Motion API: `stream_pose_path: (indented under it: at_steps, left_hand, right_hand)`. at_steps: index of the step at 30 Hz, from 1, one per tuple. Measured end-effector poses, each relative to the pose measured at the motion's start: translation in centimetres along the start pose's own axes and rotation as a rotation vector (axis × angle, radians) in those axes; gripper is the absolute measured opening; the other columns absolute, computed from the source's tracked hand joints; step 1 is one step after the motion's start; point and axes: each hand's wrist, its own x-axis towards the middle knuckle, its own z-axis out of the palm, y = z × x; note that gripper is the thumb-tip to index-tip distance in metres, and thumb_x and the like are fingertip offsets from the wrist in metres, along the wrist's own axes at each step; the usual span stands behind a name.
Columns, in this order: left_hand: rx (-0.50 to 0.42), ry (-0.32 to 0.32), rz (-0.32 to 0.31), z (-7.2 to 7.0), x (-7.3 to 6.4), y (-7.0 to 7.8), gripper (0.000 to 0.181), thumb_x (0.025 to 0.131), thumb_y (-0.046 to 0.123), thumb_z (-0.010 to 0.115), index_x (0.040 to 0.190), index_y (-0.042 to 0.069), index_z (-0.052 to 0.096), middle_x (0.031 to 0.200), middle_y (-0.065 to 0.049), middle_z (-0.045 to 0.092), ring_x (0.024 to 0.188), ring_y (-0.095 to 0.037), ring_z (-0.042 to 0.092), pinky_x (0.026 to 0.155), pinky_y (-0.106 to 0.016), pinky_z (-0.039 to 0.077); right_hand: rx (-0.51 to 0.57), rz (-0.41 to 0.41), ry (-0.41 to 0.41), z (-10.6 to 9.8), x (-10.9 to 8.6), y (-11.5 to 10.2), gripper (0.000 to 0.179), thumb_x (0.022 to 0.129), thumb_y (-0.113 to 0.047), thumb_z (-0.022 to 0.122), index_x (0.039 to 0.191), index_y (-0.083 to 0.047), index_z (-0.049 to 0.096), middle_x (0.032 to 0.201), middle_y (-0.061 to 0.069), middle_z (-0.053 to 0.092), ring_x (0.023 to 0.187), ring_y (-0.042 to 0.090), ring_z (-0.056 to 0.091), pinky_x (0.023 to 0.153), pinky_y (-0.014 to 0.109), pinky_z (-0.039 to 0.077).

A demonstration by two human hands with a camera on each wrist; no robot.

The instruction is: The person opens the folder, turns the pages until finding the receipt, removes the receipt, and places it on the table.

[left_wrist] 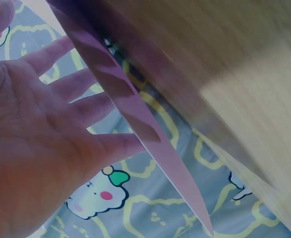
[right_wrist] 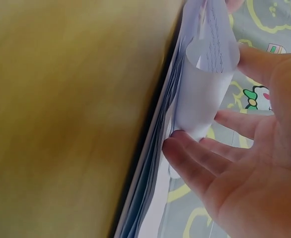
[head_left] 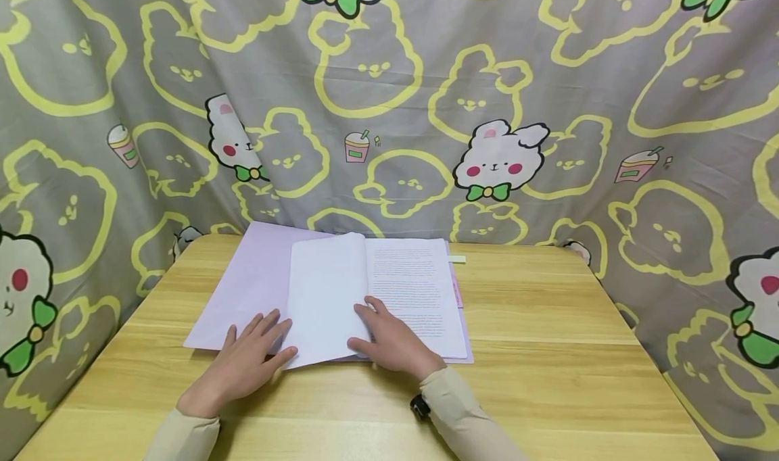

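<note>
A lilac folder (head_left: 255, 278) lies opened on the table with a stack of printed sheets (head_left: 408, 292) at its right. One blank-looking sheet (head_left: 325, 292) is turned over to the left and bends up near the middle. My left hand (head_left: 240, 359) is spread at the cover's lower edge, its thumb by the turned sheet's bottom corner. In the left wrist view, its straight fingers reach the lilac cover (left_wrist: 130, 109). My right hand (head_left: 395, 339) touches the bend with extended fingers. The right wrist view shows the curled sheet (right_wrist: 202, 99) under those fingertips, above the stack's edges (right_wrist: 153, 134).
Pale green (head_left: 458, 259) and pink (head_left: 458, 292) tabs stick out at the folder's right side. The wooden table (head_left: 548, 353) extends around it. A grey curtain (head_left: 389, 130) with cartoon prints hangs behind and at both sides. A black watch-like device (head_left: 419, 407) is on the right wrist.
</note>
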Motion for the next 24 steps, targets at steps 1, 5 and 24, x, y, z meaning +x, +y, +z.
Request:
stream_pose_path:
  at_steps: [1,5,24]
  left_hand:
    - [-0.001,0.002,0.0,0.0,-0.01,0.0,0.067,0.102,0.057,0.052,0.149,0.009,0.053,0.16,-0.024,0.039,0.147,-0.052,0.031,0.107,-0.085,0.013]
    - [-0.008,0.005,0.0,-0.03,-0.02,0.02,0.067,0.102,0.056,0.053,0.149,0.008,0.054,0.16,-0.024,0.038,0.147,-0.053,0.031,0.107,-0.085,0.013]
    - [0.002,0.009,0.001,-0.11,-0.06,0.18,0.067,0.101,0.057,0.055,0.148,0.01,0.055,0.16,-0.024,0.038,0.147,-0.052,0.031,0.108,-0.084,0.013]
  right_hand:
    - [-0.002,-0.001,-0.002,0.03,-0.02,-0.07,0.07,0.101,-0.045,0.063,0.156,-0.008,0.042,0.166,0.015,0.03,0.143,0.034,0.047,0.114,0.048,0.043]
    - [-0.022,-0.009,-0.011,0.15,-0.07,-0.35,0.07,0.101,-0.045,0.063,0.156,-0.009,0.042,0.166,0.016,0.03,0.142,0.033,0.048,0.114,0.047,0.044]
    - [-0.146,-0.049,-0.052,0.9,0.08,-0.83,0.058,0.099,-0.044,0.066,0.145,-0.011,0.057,0.159,0.011,0.044,0.144,0.027,0.047,0.118,0.04,0.039]
